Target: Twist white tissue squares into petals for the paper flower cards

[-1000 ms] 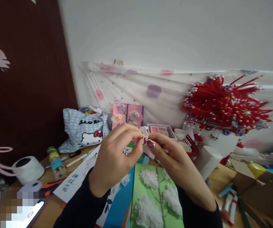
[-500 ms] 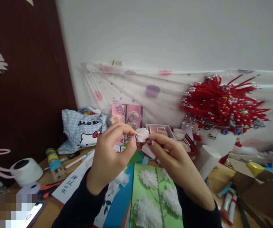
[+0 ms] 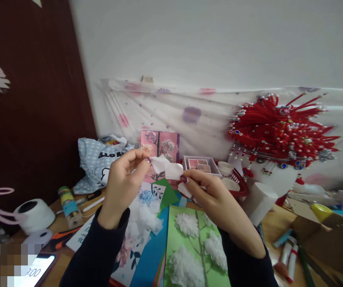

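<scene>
My left hand (image 3: 122, 184) pinches one end of a small white tissue piece (image 3: 167, 167) between thumb and forefinger. My right hand (image 3: 210, 193) pinches its other end, so the tissue stretches between them above the desk. Both hands are raised in front of me. Below them lies a green card (image 3: 198, 243) with white tissue blossoms glued along a drawn branch. Loose white tissue scraps (image 3: 144, 213) lie on a flowered sheet under my left wrist.
A red beaded headdress (image 3: 279, 133) stands at the right. A blue checked bag (image 3: 99, 161), a pink flower card (image 3: 159, 145), a small tray (image 3: 201, 162), a glue bottle (image 3: 67, 202), a white tape roll (image 3: 35, 213) and a phone (image 3: 38, 267) crowd the desk.
My left hand has moved left and away from my right hand, pulling the tissue piece out longer between them. The flowered sheet under my left wrist has come into view.
</scene>
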The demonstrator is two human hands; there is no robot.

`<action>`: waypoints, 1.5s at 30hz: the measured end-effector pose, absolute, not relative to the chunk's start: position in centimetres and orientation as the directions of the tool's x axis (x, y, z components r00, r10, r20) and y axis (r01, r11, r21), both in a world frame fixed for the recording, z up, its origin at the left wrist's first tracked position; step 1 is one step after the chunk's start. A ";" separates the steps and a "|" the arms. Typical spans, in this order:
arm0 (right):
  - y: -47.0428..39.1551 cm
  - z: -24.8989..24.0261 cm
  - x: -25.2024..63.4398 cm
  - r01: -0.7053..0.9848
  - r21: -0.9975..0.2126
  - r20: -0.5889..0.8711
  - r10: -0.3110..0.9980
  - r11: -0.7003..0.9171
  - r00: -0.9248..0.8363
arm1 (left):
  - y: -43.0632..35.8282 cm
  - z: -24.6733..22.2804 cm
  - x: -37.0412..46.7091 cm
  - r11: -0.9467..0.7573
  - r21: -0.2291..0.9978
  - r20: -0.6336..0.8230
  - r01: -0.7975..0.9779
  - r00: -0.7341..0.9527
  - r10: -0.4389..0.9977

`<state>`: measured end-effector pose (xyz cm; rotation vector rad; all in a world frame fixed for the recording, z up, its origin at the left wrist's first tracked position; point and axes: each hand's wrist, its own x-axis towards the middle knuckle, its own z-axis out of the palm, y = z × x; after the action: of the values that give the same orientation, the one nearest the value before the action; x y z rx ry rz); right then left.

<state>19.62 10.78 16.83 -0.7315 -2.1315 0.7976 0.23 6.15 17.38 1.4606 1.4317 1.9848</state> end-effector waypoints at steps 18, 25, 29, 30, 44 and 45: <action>12.0 16.7 20.1 0.442 -0.584 0.255 0.671 0.681 -0.696 | 12.1 13.0 -6.3 0.256 0.461 -0.082 0.850 -0.247 0.966; 11.8 17.0 20.2 0.362 -0.662 0.283 0.666 0.657 -0.690 | 7.1 16.7 -1.3 -0.224 0.524 0.592 0.822 -0.162 0.790; 11.4 17.2 20.3 0.245 -0.764 0.330 0.687 0.598 -0.648 | 4.9 17.1 2.3 -0.576 0.288 0.824 0.765 0.108 0.556; 11.3 17.3 20.4 0.213 -0.785 0.344 0.696 0.581 -0.630 | 4.9 17.0 2.8 -0.592 0.282 0.818 0.755 0.133 0.560; 10.0 17.9 20.9 0.009 -0.833 0.459 0.700 0.554 -0.547 | 6.1 16.4 3.7 -0.607 0.748 0.656 0.270 -0.161 0.737; 10.0 17.9 20.9 0.009 -0.834 0.457 0.699 0.552 -0.550 | 6.2 16.4 3.6 -0.590 0.774 0.630 0.231 -0.176 0.757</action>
<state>20.89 10.00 17.91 -0.5724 -1.9493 1.0415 3.61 6.20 16.37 1.7016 1.1314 1.8180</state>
